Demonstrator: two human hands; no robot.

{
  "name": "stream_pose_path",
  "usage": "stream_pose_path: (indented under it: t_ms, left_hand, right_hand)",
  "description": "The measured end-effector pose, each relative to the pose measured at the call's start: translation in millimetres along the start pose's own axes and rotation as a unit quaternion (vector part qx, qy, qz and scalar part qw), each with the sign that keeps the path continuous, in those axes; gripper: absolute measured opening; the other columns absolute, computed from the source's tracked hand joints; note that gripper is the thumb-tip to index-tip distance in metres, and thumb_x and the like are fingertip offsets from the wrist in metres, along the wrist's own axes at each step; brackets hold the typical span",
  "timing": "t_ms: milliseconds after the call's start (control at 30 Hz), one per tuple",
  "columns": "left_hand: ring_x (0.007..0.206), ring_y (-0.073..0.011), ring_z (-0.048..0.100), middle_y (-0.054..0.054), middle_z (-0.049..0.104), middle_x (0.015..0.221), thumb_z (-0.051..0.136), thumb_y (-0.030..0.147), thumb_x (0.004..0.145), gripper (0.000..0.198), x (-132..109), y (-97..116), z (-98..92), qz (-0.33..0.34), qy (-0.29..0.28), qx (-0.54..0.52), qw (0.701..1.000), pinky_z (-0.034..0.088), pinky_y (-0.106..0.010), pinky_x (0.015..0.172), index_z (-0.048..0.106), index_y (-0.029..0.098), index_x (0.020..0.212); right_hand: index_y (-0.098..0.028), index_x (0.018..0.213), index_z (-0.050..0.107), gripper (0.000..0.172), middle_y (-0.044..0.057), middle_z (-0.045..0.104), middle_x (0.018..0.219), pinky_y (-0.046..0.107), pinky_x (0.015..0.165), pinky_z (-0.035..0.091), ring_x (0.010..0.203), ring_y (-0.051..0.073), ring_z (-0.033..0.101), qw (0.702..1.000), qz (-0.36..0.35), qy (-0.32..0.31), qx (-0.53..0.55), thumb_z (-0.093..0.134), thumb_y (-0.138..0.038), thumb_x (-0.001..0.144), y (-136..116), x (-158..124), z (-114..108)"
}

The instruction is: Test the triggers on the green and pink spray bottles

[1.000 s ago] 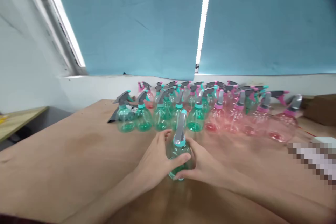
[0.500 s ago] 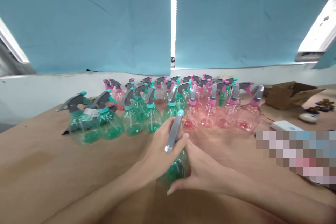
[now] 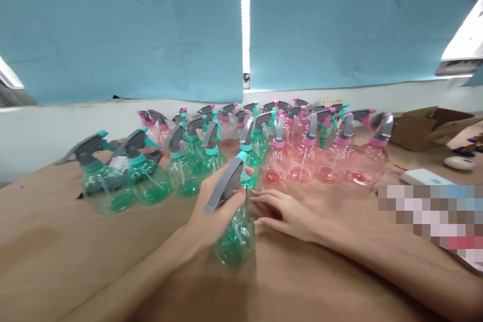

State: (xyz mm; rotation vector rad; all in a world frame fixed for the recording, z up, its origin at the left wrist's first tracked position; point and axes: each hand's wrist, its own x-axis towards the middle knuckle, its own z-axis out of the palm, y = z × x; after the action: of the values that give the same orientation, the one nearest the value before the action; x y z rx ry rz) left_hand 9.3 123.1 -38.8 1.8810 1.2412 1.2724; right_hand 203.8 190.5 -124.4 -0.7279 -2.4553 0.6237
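In the middle of the head view, my left hand (image 3: 212, 206) is wrapped round the neck of a green spray bottle (image 3: 236, 241), just below its grey trigger head. The bottle tilts slightly and has green liquid low inside. To its right, my right hand (image 3: 290, 214) is off the bottle, fingers curved and apart, the tips close to its side. Behind stand rows of round spray bottles. Green ones with turquoise collars, such as the green bottle (image 3: 149, 183), are on the left; pink ones, such as the pink bottle (image 3: 368, 161), are on the right.
An opened cardboard box (image 3: 426, 128) sits at the right back. Near it lie a white mouse (image 3: 458, 163) and a white box (image 3: 426, 177). A pixelated patch covers the right edge. Blue curtains (image 3: 124, 30) hang behind the brown table (image 3: 49, 261).
My right hand has let go of the green spray bottle and drawn back to the right. My left hand has moved left with the bottle, and its trigger head now leans more sideways.
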Motion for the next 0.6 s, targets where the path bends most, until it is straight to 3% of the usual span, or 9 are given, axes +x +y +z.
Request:
stream_pose_path:
  t_ms: [133, 300, 433, 600]
  left_hand:
    - [0.075, -0.0180, 0.058, 0.002, 0.054, 0.076, 0.052, 0.019, 0.077, 0.026, -2.2, 0.6, 1.5, -0.004, 0.003, -0.002, 1.000, 0.044, -0.029, 0.065, 0.059, 0.022, 0.102]
    - [0.059, -0.0138, 0.045, 0.003, 0.050, 0.068, 0.049, 0.020, 0.076, 0.016, -1.7, 2.6, 0.6, -0.008, -0.007, 0.011, 1.000, 0.036, -0.027, 0.055, 0.058, 0.021, 0.090]
    - [0.059, -0.0129, 0.043, 0.001, 0.054, 0.075, 0.049, 0.020, 0.078, 0.009, -3.4, 1.9, -1.7, -0.020, -0.013, 0.035, 0.999, 0.034, -0.027, 0.055, 0.055, 0.021, 0.083]
    - [0.059, -0.0137, 0.047, 0.002, 0.056, 0.075, 0.050, 0.023, 0.081, 0.017, -5.7, 2.9, -3.2, -0.031, -0.014, 0.045, 0.998, 0.038, -0.027, 0.055, 0.058, 0.023, 0.095]
  right_hand:
    - [-0.016, 0.134, 0.049, 0.059, 0.015, 0.050, 0.140, 0.044, 0.104, 0.042, 0.127, 0.027, 0.049, 0.999, -0.009, -0.034, -0.031, 0.057, -0.051, 0.087, 2.5, -1.5, 6.1]
    - [-0.018, 0.136, 0.049, 0.057, 0.016, 0.049, 0.142, 0.047, 0.106, 0.040, 0.131, 0.029, 0.045, 0.998, -0.018, -0.040, -0.042, 0.051, -0.051, 0.090, -3.0, -2.3, 3.6]
    - [-0.016, 0.138, 0.049, 0.058, 0.016, 0.046, 0.145, 0.047, 0.108, 0.037, 0.134, 0.029, 0.041, 0.997, -0.026, -0.055, -0.053, 0.048, -0.051, 0.092, -5.1, -2.4, 0.2]
    - [-0.017, 0.137, 0.050, 0.058, 0.015, 0.044, 0.146, 0.047, 0.109, 0.036, 0.135, 0.029, 0.039, 0.997, -0.021, -0.053, -0.052, 0.048, -0.053, 0.092, -2.9, -2.9, 0.0]
